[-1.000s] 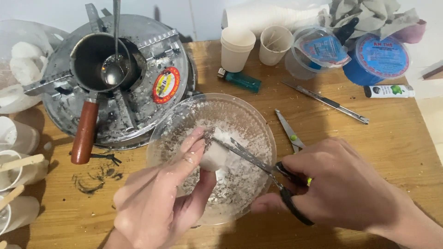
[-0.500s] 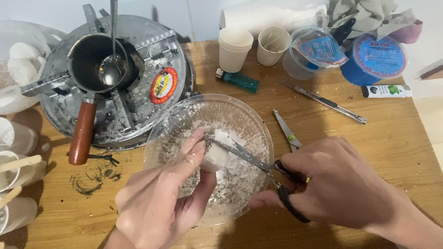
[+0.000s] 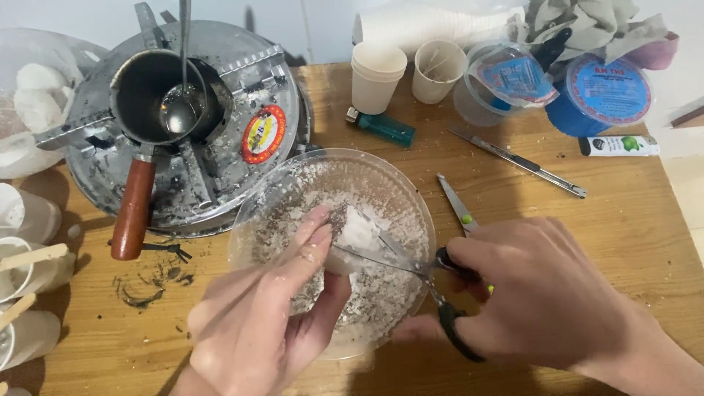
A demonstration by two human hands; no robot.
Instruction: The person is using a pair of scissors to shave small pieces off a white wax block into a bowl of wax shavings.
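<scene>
**Snipping a white lump over the bowl**

Left hand (image 3: 271,330) pinches a small white waxy lump (image 3: 357,233) between thumb and fingers, holding it just above the middle of a clear plastic bowl (image 3: 411,213) that stands on the wooden table (image 3: 623,220). Right hand (image 3: 543,293) is closed through the black loops of a pair of scissors (image 3: 396,257), whose blades stand partly open and reach in to the lump from the right.

White shavings already cover the bowl's floor, so the cutting seems well under way. To do this step well, I judge that the lump should stay low and centred over the bowl, so the pieces drop inside and not on the table. The holding fingertips sit very close to the blades (the thumb looks nearest), so it seems wise to take small bites off the lump's far edge and to turn it between cuts.

Behind the bowl, a round metal stove (image 3: 242,88) carries a small pot (image 3: 150,92) with a ladle (image 3: 180,110) in it.
</scene>
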